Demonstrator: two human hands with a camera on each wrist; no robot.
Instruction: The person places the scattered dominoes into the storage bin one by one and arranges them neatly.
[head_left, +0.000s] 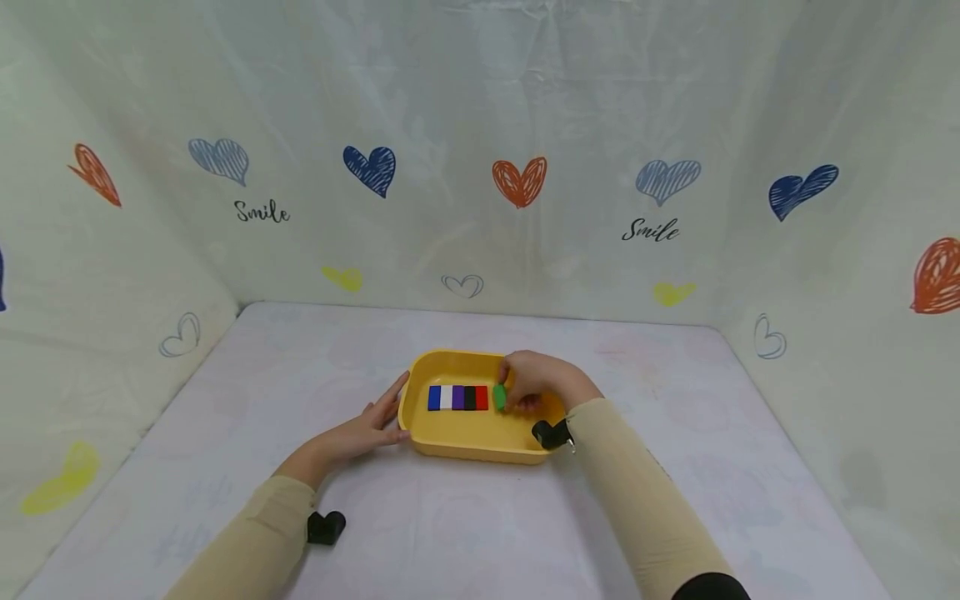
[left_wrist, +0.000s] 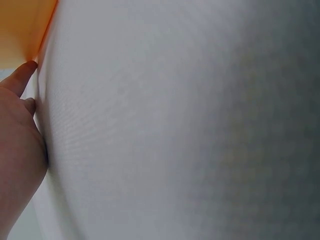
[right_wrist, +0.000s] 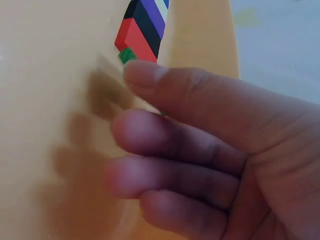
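A yellow tray [head_left: 465, 442] stands on the table. Inside it lies a row of small flat blocks: a blue block [head_left: 434, 398], a white block [head_left: 446, 398], a purple block [head_left: 458, 398], a black block [head_left: 470, 398] and a red block [head_left: 482, 398], side by side. My right hand [head_left: 536, 377] pinches a green block [head_left: 499, 397] just right of the red one; in the right wrist view the thumb hides most of the green block [right_wrist: 127, 55]. With fingers spread, my left hand [head_left: 360, 432] rests against the tray's left wall; in the left wrist view its fingertips touch the tray [left_wrist: 25, 30].
A pale cloth covers the table [head_left: 435, 525]. Behind it and on both sides hangs a white curtain [head_left: 450, 100] printed with hearts and the word Smile. A black heart-shaped piece [head_left: 326, 527] sits by the left cuff, another dark piece [head_left: 551, 434] by the right cuff.
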